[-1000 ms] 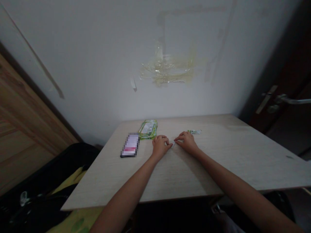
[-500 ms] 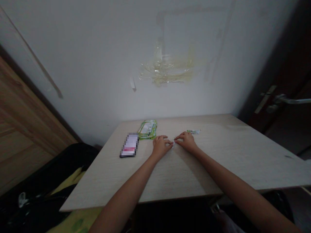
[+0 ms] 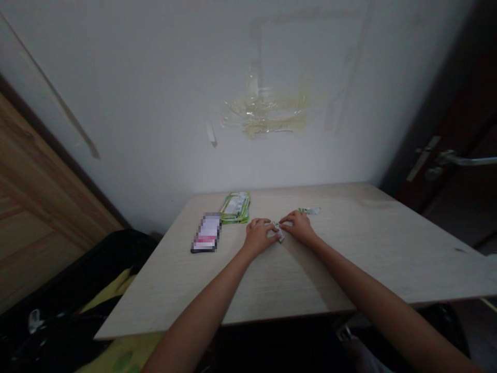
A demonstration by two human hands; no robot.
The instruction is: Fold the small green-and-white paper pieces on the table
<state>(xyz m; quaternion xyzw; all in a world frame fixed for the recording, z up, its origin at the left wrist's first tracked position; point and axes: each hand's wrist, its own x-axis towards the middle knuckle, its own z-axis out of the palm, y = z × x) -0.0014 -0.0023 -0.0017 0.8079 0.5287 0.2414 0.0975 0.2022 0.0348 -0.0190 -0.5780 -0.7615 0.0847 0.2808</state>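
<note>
My left hand [image 3: 257,235] and my right hand [image 3: 297,228] rest close together on the far part of a pale wooden table [image 3: 349,259]. Both pinch a small white-and-green packet [image 3: 278,231] that sits between their fingertips. The fingers of each hand are curled in on it. A torn green-and-white strip [image 3: 309,210] lies just beyond my right hand. A stack of green-edged packets [image 3: 235,206] lies beyond my left hand, near the wall.
A phone [image 3: 207,232] lies face up to the left of my left hand. A white wall with old tape marks [image 3: 267,111] backs the table. A dark door with a metal handle [image 3: 452,157] stands at right, wooden panelling at left, a dark bag [image 3: 77,290] below left.
My hands have drawn slightly closer around the small packet, which now shows a little lower between the fingertips. Nothing else on the table has moved.
</note>
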